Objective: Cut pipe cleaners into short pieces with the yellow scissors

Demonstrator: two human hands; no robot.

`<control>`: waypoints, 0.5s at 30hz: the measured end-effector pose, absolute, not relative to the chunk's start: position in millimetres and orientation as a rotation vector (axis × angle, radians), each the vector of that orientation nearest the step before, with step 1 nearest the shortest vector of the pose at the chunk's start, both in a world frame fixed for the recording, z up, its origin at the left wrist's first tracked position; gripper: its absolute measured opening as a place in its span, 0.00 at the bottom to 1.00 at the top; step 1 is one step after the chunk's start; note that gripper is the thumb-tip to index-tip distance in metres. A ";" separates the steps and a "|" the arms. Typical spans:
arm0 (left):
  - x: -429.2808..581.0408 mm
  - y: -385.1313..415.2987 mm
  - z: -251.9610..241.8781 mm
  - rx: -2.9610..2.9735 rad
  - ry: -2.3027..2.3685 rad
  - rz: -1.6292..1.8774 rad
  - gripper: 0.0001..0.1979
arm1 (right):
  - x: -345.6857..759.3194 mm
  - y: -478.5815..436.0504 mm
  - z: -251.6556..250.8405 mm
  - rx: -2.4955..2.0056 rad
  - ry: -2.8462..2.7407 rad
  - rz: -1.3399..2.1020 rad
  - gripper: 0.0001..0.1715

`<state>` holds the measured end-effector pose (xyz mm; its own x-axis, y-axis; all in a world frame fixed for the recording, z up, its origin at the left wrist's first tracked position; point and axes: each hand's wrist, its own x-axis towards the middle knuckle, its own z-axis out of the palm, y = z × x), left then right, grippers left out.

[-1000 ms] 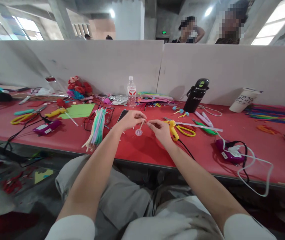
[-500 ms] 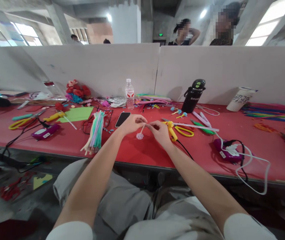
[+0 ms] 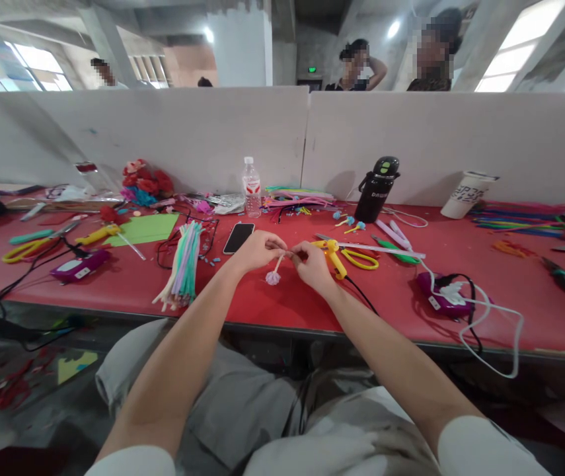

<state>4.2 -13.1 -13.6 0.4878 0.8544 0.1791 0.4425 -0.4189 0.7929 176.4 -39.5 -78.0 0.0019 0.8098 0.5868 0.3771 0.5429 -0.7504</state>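
Note:
A small lilac pipe-cleaner flower (image 3: 273,278) hangs head-down on a short pale stem, just over the red tabletop. My left hand (image 3: 261,251) is closed, its thumb and fingertips pinching the upper end of that stem. My right hand (image 3: 314,263) meets it there, fingertips pressed together at the stem's top end. What lies exactly between the right fingertips is too small to see. Close to my right hand lie a yellow hot glue gun (image 3: 334,256) and yellow-handled scissors (image 3: 359,258). Left of my left hand is a bundle of pastel pipe cleaners (image 3: 187,264).
A phone (image 3: 239,238), a water bottle (image 3: 251,188), a black flask (image 3: 377,190) and a paper cup (image 3: 466,196) stand or lie farther back. Purple power blocks (image 3: 81,266) with trailing cords sit at both sides. A white partition (image 3: 188,132) borders the table; people are beyond it.
The whole view has shifted slightly. Both hands stay together at the stem, with the fingers slightly rearranged, and the flower still hangs below them.

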 end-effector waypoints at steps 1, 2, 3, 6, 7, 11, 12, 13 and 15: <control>4.3 -12.3 -15.3 2.032 1.070 0.766 0.08 | 176.0 -40.5 -77.3 -1.035 -1.605 0.448 0.10; 4.6 -11.7 -16.7 2.017 1.067 0.774 0.08 | 175.7 -41.5 -76.5 -1.038 -1.605 0.436 0.10; 5.0 -11.6 -17.8 2.000 1.061 0.789 0.08 | 175.5 -42.4 -75.9 -1.041 -1.603 0.424 0.09; 6.9 -13.7 -18.4 1.952 1.050 0.832 0.09 | 175.5 -44.6 -74.1 -1.043 -1.598 0.388 0.09; 7.5 -14.6 -18.0 1.937 1.049 0.840 0.09 | 175.7 -45.2 -73.3 -1.043 -1.598 0.380 0.09; 6.9 -14.8 -15.9 1.837 1.013 0.902 0.10 | 176.9 -48.8 -66.8 -1.027 -1.607 0.367 0.11; 5.7 -13.6 -15.7 1.791 0.990 0.929 0.11 | 177.1 -50.3 -64.5 -1.014 -1.612 0.367 0.11; 4.0 -11.9 -15.7 1.741 0.962 0.960 0.12 | 177.1 -52.2 -62.2 -1.001 -1.618 0.370 0.12; -0.2 -8.3 -15.4 1.633 0.902 1.012 0.13 | 176.8 -56.5 -58.0 -0.972 -1.625 0.383 0.13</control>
<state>-0.2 -8.3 -15.4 0.3779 0.9047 0.1969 0.0924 -0.2484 0.9642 176.8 -56.5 -58.0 -0.0111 0.7581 0.6521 0.3874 0.6044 -0.6961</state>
